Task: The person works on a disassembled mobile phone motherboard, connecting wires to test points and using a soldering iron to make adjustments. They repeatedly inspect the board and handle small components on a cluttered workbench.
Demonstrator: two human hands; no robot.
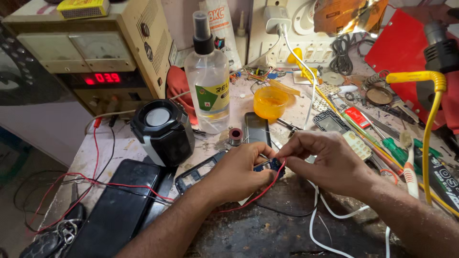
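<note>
My left hand [236, 172] and my right hand [330, 160] meet at the middle of the workbench, both pinching a small blue circuit board [273, 165]. A red wire [258, 195] runs from the board under my left hand toward the left. Just left of my left hand lies a dark phone frame [197, 173]. A dark phone [257, 128] lies flat just beyond my fingers, with a small solder spool [235, 136] beside it.
A beige bench power supply [95, 52] with a red display stands at back left, a black speaker [162, 130] before it. A clear spray bottle [208, 79], an orange cup [270, 102], screwdrivers [382, 143], a yellow cable [430, 110] and white cables [330, 210] crowd the bench. A black phone [122, 200] lies front left.
</note>
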